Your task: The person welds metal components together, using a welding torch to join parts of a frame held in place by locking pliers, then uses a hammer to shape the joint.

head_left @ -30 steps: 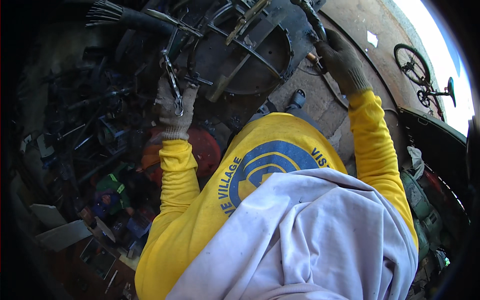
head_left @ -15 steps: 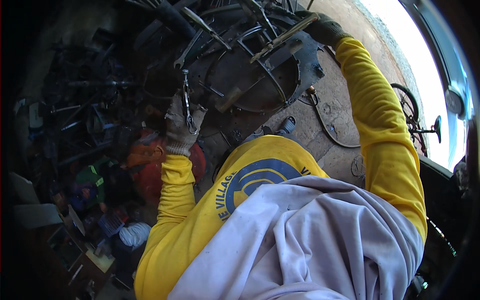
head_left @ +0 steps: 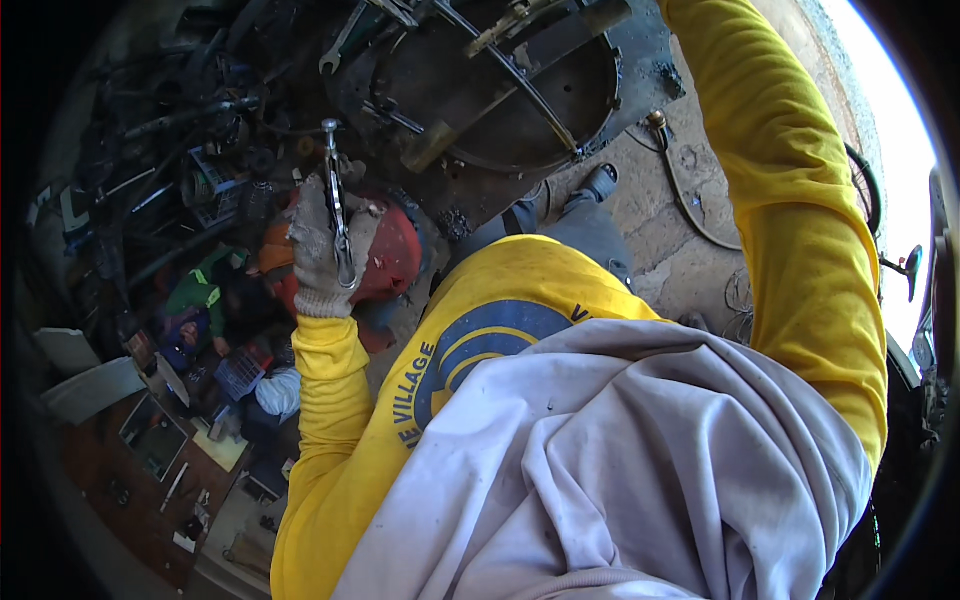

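My left hand (head_left: 316, 235), in a dirty pale work glove, is closed on a shiny metal wrench (head_left: 340, 215). A bolt-like head shows at the tool's far end; whether that is a separate piece I cannot tell. The hand is to the left of a large dark metal sheet (head_left: 520, 120) with a round outline and bars across it. A second wrench (head_left: 335, 55) lies at this sheet's upper left, beside other metal tools. My right arm (head_left: 790, 160) reaches forward past the sheet's right side. My right hand is beyond the upper edge of the view.
A red rounded object (head_left: 395, 250) stands behind my left hand. Dark metal parts crowd the left side. At lower left a person in green (head_left: 205, 285) is near a brown table (head_left: 110, 450). A hose (head_left: 690, 205) lies on the floor to the right; a bicycle wheel (head_left: 865, 190) shows beyond.
My view has shifted, and the metal sheet now appears higher. My left hand, still holding the wrench, appears lower and farther left. My gloved right hand has gone out of view at the top.
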Tool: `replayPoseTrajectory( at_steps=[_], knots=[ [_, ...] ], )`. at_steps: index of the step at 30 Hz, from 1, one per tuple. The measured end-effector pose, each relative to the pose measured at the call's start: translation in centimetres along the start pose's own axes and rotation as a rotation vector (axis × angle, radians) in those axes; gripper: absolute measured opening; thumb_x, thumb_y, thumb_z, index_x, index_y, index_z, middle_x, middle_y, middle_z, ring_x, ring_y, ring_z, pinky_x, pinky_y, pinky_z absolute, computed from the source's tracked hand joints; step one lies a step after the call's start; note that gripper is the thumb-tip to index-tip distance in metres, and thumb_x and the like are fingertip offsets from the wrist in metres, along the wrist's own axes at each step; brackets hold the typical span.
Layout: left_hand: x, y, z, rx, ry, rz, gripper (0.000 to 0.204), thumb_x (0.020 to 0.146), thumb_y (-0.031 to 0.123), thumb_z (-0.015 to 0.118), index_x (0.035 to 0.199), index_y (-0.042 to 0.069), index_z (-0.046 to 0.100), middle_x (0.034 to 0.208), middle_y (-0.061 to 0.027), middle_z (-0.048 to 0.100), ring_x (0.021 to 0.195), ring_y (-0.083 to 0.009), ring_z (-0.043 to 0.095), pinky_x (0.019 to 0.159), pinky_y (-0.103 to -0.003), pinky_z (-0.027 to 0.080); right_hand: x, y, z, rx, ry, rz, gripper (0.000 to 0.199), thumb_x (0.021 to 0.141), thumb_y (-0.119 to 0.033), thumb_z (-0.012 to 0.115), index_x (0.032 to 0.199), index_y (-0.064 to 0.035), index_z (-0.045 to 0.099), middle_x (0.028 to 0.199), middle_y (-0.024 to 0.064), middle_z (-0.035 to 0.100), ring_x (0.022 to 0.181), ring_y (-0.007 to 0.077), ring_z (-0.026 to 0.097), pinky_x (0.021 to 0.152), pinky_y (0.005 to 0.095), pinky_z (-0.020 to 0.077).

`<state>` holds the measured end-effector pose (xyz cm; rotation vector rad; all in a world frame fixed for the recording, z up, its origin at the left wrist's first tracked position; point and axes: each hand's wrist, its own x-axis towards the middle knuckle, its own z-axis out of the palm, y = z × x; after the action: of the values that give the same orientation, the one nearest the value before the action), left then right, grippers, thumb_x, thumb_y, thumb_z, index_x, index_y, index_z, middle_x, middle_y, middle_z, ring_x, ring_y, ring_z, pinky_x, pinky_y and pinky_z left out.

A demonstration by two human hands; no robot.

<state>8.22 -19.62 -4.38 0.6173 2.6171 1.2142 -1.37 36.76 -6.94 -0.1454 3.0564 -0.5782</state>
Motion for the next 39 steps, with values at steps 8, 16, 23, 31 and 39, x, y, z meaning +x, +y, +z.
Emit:
replayPoseTrajectory(
  at_steps=[8, 16, 23, 31, 39],
  knots=[
    [4.1, 7.3, -0.5, 0.138, -0.109, 0.121, 0.048, 0.088, 0.004, 0.071, 0.133, -0.001, 0.057, 0.115, -0.0112, 0.074, 0.081, -0.0119, 0.068, 0.075, -0.03, 0.057, -1.2, -0.6, -1.1, -0.003, 0.119, -0.009, 0.051, 0.097, -0.039, 0.066, 0.14, -0.0124, 0.061, 0.123, 0.0174, 0.072, 0.112, 0.03, 0.07, 0.095, 0.04, 0.0543],
    [7.5, 12.1, 0.1, -0.136, -0.203, 0.179, 0.054, 0.086, 0.005, 0.074, 0.136, 0.0, 0.055, 0.114, -0.0137, 0.073, 0.088, -0.0141, 0.07, 0.08, -0.03, 0.059, -8.4, -1.9, 2.6, 0.457, 0.769, 0.364, 0.055, 0.101, -0.041, 0.063, 0.144, -0.0064, 0.056, 0.13, 0.0174, 0.068, 0.12, 0.0289, 0.065, 0.096, 0.0381, 0.0543],
    [15.7, 16.8, 6.5, 0.015, -0.216, 1.09, 0.052, 0.09, 0.012, 0.071, 0.137, -0.004, 0.055, 0.112, -0.0188, 0.069, 0.098, -0.0275, 0.068, 0.086, -0.039, 0.056, -16.8, -19.0, 2.8, 1.121, 1.148, -0.279, 0.049, 0.1, -0.035, 0.068, 0.142, -0.0117, 0.06, 0.123, 0.0146, 0.071, 0.116, 0.025, 0.068, 0.099, 0.0391, 0.0528],
    [19.8, 24.5, 11.8, -0.046, -0.775, 1.19, 0.057, 0.085, 0.011, 0.069, 0.138, -0.006, 0.053, 0.125, -0.0269, 0.062, 0.112, -0.0391, 0.063, 0.101, -0.046, 0.051, -21.7, -16.4, 2.6, 0.466, 0.445, 0.403, 0.056, 0.102, -0.042, 0.062, 0.145, -0.0078, 0.052, 0.13, 0.0104, 0.066, 0.118, 0.0262, 0.064, 0.102, 0.0426, 0.051],
    [21.2, 24.2, 15.3, 0.597, -1.152, 1.219, 0.033, 0.091, 0.015, 0.059, 0.12, 0.002, 0.067, 0.103, -0.0186, 0.071, 0.091, -0.0313, 0.068, 0.085, -0.041, 0.056, -18.0, -17.8, 3.9, 1.17, 0.897, 0.385, 0.06, 0.102, -0.034, 0.064, 0.149, -0.0034, 0.043, 0.129, 0.0112, 0.064, 0.114, 0.0252, 0.063, 0.1, 0.0394, 0.0506]
  ],
)
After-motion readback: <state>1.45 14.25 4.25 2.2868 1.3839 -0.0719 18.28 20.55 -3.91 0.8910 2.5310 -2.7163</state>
